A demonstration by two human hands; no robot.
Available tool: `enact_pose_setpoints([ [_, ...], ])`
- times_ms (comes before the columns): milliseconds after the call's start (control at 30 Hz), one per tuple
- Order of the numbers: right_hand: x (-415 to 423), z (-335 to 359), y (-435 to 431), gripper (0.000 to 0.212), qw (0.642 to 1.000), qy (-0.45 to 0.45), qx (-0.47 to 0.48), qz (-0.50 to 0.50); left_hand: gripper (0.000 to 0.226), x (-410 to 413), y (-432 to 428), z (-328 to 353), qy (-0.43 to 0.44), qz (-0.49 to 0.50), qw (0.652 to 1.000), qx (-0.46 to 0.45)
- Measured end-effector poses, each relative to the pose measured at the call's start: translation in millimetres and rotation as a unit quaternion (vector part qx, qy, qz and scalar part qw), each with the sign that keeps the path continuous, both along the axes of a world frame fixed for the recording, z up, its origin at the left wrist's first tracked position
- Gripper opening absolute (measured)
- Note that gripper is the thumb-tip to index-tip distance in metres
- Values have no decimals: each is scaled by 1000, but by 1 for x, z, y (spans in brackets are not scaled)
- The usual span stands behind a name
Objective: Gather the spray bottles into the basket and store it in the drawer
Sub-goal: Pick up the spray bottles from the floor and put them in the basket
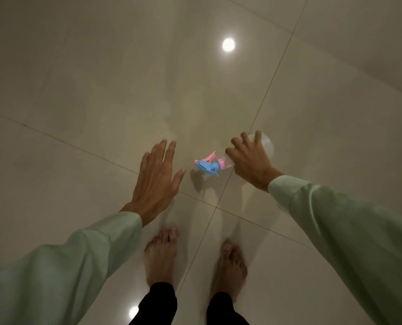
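Spray bottle [221, 163] near-horizontal in right hand [250, 160], nozzle pointing left.

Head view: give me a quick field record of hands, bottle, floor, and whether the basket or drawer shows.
right hand: grip closed over the clear body of the spray bottle
spray bottle: lying sideways, blue and pink trigger head pointing toward the left hand
left hand: open, fingers spread, empty
floor: glossy pale tiles
bare feet: on the tiles
basket, drawer: not in view
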State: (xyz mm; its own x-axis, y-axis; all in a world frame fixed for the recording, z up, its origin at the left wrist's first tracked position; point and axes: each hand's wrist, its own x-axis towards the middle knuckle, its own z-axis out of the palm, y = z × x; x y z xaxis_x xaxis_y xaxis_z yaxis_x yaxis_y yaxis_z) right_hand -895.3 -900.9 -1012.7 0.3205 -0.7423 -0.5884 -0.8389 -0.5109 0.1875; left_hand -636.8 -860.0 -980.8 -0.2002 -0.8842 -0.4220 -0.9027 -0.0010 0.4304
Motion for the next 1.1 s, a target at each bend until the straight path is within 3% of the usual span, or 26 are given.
enact_pose_setpoints([
  [267,39,135,49,33,983,-117,-27,-142,68,20,31,138,10,54,998,-17],
  [500,89,314,80,16,964,-202,-76,-158,66,59,91,318,8,171,984,-52],
  [700,163,433,134,16,956,-249,-67,-138,67,115,179,431,-2,290,953,-82],
  [967,302,506,257,26,942,-326,-45,-65,69,223,353,498,-34,399,907,-129],
  [1100,379,518,339,35,933,-358,-18,-17,69,278,462,511,-58,450,884,-108],
])
